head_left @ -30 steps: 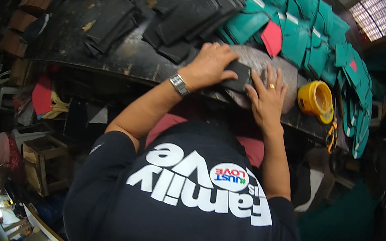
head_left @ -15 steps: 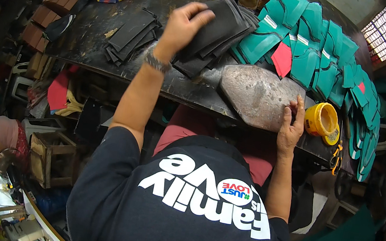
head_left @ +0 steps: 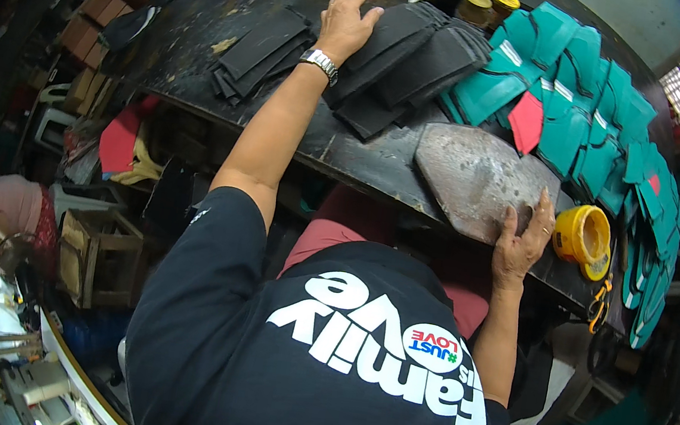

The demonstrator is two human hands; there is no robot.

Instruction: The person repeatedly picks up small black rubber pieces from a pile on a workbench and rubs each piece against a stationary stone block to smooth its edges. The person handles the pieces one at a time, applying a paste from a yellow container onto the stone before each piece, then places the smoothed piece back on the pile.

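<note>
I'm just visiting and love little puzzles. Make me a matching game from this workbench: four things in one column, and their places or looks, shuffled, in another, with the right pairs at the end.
Column one
1. Left hand
2. Right hand
3. Tub
4. Slab

Column two
A. Flat and grey-brown, with angled corners
B. At the slab's right-hand end, fingers upward in the picture
C. Beside black pieces, with a watch at its wrist
D. Yellow, its round mouth uncovered

Right pairs: 1-C, 2-B, 3-D, 4-A
</note>
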